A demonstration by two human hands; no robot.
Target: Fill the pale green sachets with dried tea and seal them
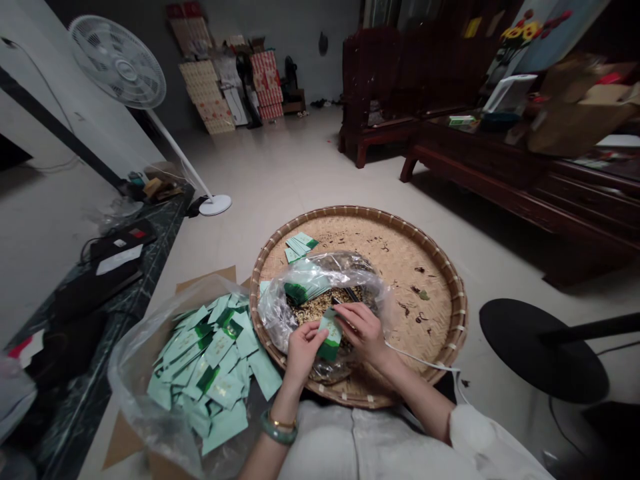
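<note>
My left hand [303, 350] pinches the side of a small green packet [330, 333] over the tray. The fingers of my right hand [364, 328] are closed at the packet's upper right edge. Beneath the packet an open clear plastic bag [274, 308] holds a loose, grainy dried mix [311, 309]. More green packets [310, 280] lie on the mix, and a dark, slim object [352, 294] pokes out just beyond my right fingers. All this rests in a round woven bamboo tray [400, 247]. A few flat packets [301, 245] lie near its far left rim.
Left of the tray, a plastic-lined cardboard box [125, 443] holds many green packets [220, 353]. A white cord [425, 363] crosses the tray's right rim. A black round stand base [543, 347] is at right, a white fan [120, 67] at back left, dark wooden furniture [500, 173] behind.
</note>
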